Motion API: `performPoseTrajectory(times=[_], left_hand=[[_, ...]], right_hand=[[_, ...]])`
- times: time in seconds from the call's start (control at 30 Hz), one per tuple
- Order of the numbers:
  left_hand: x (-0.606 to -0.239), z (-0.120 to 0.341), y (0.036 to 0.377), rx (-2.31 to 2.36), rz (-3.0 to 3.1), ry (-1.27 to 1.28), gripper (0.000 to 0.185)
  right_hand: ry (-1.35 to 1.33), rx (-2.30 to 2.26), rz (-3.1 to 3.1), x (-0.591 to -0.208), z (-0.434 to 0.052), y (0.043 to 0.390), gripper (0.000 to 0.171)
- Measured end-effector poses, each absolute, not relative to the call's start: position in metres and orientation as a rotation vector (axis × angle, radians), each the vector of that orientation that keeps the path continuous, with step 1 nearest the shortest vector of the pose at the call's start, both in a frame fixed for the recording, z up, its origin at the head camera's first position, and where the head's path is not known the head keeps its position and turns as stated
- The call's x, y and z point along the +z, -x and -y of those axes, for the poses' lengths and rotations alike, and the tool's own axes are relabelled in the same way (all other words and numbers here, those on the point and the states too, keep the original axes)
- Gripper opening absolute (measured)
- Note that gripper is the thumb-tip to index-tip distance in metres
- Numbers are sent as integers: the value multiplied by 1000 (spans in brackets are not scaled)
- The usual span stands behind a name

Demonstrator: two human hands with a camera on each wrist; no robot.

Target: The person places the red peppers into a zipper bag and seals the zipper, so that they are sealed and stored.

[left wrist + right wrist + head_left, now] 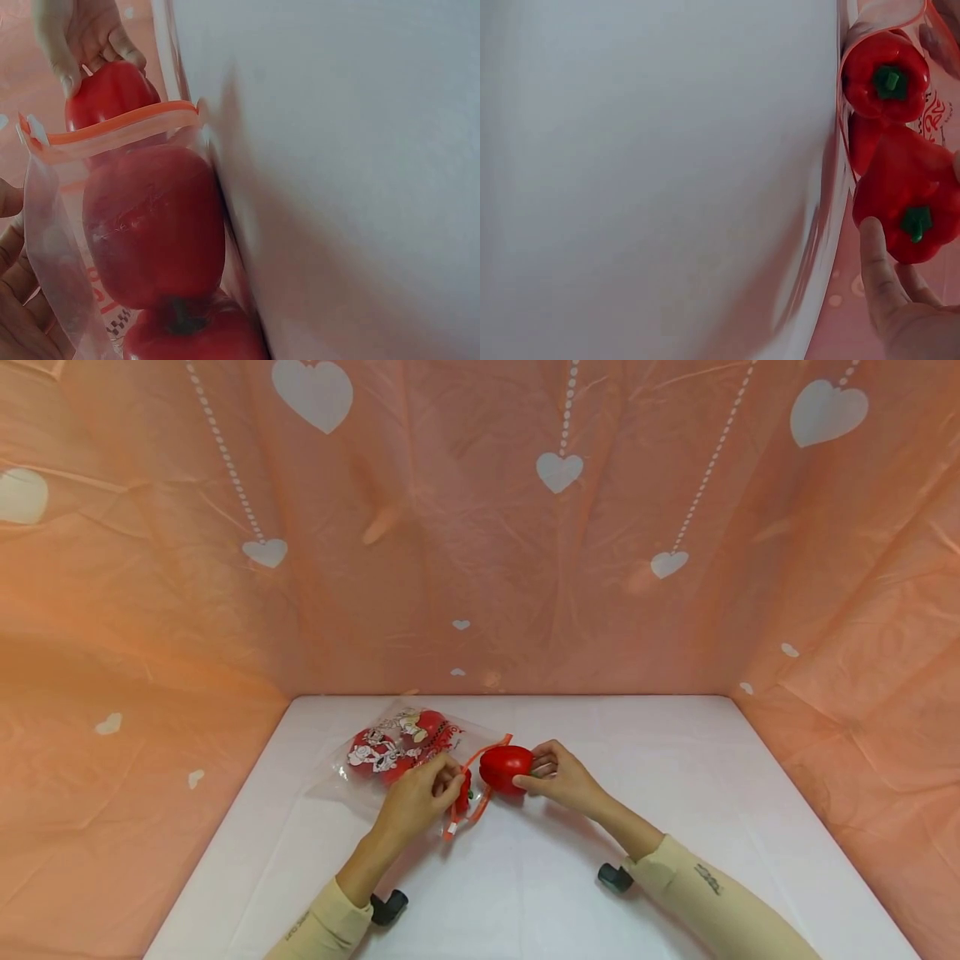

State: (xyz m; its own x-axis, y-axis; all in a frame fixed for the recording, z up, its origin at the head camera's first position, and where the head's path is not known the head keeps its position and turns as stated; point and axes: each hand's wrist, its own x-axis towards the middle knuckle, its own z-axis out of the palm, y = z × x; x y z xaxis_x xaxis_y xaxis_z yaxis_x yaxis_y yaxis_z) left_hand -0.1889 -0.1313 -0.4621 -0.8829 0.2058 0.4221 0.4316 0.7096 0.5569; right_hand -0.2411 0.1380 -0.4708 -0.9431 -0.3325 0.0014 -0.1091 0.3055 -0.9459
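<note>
A glossy red bell pepper (505, 768) with a green stem sits just below the centre of the head view, at the mouth of a clear zip bag (397, 752). The right hand (564, 777) grips the pepper with curled fingers. The left hand (420, 797) pinches the bag's orange-edged opening. Inside the printed bag lie more red peppers (154, 225), on the white table (675, 793).

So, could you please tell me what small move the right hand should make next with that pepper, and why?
Probably push the red pepper further into the bag mouth: the right hand holds it at the orange zip rim while the left hand holds the bag open.
</note>
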Motion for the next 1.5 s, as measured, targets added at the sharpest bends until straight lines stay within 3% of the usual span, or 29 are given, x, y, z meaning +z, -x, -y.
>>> performPoseTrajectory(times=[0.9,1.5], left_hand=[[-463,131,188,-979,2595,493,12],[-463,132,189,-953,2609,492,10]], right_hand=[[239,-1728,-2385,-479,-111,245,56],[327,-1742,-2398,-494,-100,249,37]])
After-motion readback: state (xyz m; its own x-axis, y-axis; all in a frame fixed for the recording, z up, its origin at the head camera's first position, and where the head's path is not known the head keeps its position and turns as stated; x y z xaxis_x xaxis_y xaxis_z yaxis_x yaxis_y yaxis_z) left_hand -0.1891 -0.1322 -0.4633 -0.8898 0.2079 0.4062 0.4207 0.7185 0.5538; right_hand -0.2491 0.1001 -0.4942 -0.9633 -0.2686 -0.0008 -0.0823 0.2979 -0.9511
